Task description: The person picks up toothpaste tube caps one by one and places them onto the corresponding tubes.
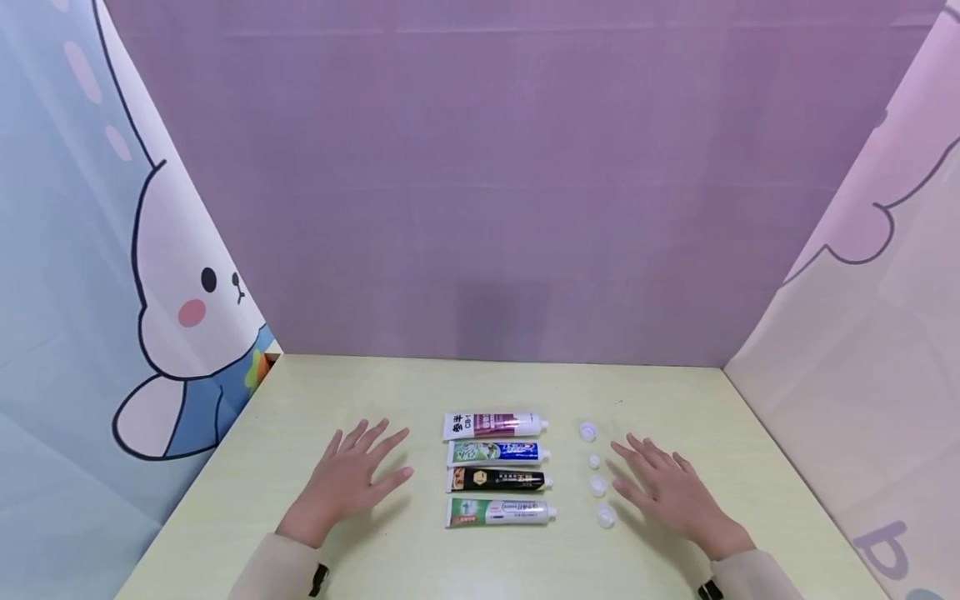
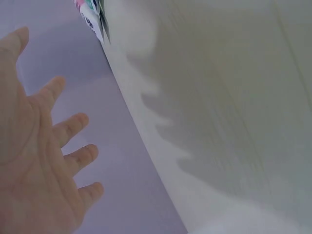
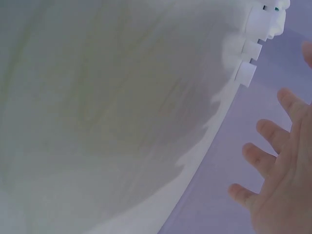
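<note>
Several toothpaste tubes lie side by side in a column on the table, their uncapped nozzles pointing right. From back to front they are a white and maroon tube (image 1: pixel 495 426), a green and blue tube (image 1: pixel 497 452), a black tube (image 1: pixel 498 480) and a green and white tube (image 1: pixel 500 512). To their right stands a column of white caps, among them a back cap (image 1: pixel 587 431), a small cap (image 1: pixel 594 461) and a front cap (image 1: pixel 606 516). My left hand (image 1: pixel 348 479), fingers spread, hovers left of the tubes. Right of the caps, my right hand (image 1: pixel 670 492) is likewise spread and holds nothing.
The pale wooden table (image 1: pixel 375 558) meets a purple backdrop (image 1: pixel 495 183) at its far edge. A cartoon-printed curtain (image 1: pixel 187 317) hangs on the left, and a pale printed curtain (image 1: pixel 862 358) on the right. Both hands cast shadows on the tabletop.
</note>
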`<state>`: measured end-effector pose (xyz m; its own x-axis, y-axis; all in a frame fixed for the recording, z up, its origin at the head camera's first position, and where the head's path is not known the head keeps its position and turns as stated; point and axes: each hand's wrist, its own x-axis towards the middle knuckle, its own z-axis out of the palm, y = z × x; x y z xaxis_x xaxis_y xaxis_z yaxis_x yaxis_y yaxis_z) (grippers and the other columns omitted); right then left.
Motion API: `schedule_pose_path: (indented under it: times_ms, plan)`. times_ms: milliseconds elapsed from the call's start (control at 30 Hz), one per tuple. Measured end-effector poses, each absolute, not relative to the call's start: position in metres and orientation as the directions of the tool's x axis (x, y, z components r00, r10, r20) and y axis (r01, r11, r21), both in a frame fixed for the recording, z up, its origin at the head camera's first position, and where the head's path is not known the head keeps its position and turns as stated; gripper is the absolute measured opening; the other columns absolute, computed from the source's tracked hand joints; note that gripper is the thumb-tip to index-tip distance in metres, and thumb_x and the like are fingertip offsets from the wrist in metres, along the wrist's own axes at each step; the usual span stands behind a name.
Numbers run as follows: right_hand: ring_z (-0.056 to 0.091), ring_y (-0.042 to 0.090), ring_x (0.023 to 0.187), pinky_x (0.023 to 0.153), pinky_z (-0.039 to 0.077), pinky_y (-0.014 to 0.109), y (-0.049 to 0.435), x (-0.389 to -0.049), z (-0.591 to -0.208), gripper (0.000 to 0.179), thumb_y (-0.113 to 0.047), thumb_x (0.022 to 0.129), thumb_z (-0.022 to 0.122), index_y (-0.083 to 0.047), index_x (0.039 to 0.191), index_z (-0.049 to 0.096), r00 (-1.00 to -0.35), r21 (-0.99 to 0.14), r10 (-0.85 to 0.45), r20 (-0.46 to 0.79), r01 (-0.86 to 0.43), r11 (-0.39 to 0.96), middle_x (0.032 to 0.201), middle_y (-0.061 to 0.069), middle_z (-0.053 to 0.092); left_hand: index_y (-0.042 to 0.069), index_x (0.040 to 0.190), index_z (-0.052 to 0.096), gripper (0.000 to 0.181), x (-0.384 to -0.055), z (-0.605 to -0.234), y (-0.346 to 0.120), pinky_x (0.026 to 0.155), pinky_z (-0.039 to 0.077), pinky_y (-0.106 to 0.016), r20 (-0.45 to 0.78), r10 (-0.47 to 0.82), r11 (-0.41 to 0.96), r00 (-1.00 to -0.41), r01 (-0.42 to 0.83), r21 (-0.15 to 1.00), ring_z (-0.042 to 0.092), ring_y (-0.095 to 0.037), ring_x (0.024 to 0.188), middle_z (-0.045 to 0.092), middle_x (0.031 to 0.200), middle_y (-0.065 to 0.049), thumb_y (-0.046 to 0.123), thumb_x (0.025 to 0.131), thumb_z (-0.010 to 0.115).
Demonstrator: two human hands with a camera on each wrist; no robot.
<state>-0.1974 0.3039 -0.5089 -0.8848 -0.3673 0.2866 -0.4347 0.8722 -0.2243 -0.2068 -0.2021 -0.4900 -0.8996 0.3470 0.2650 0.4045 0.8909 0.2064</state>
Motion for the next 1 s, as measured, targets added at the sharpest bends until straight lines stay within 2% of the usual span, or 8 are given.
schedule_pose_path:
  times_ms: [433,733,1000]
  plan:
    - [0.044,0.046,0.134,0.102,0.031,0.073,0.295,-0.191,-0.509,0.055,-0.046,0.099,0.058,-0.018,0.146,0.053,-0.867,-0.223,-0.405,0.290,-0.473,0.852,0.152,0.015,0.045,0.026,0.149,0.050,0.065,-0.203,-0.492,-0.189,0.111,0.021,-0.071,0.219,0.401,0.849,-0.889,0.451,0.277,0.035,-0.045,0.141,0.045,0.152,-0.013,0.065,0.097,0.049]
    - [0.045,0.047,0.132,0.098,0.038,0.070,0.294,-0.190,-0.511,0.055,-0.044,0.098,0.062,-0.017,0.145,0.054,-0.852,-0.217,-0.415,0.319,-0.492,0.843,0.151,0.016,0.046,0.028,0.150,0.049,0.064,-0.200,-0.491,-0.178,0.110,0.025,-0.070,0.214,0.447,0.823,-0.869,0.493,0.283,0.036,-0.044,0.140,0.045,0.153,-0.012,0.065,0.098,0.046]
    - [0.048,0.045,0.130,0.095,0.041,0.067,0.292,-0.186,-0.510,0.053,-0.043,0.098,0.063,-0.017,0.143,0.055,-0.840,-0.225,-0.420,0.344,-0.508,0.831,0.149,0.016,0.048,0.022,0.148,0.052,0.064,-0.197,-0.488,-0.164,0.109,0.031,-0.066,0.246,0.516,0.773,-0.821,0.570,0.280,0.042,-0.045,0.135,0.049,0.149,-0.014,0.060,0.097,0.053]
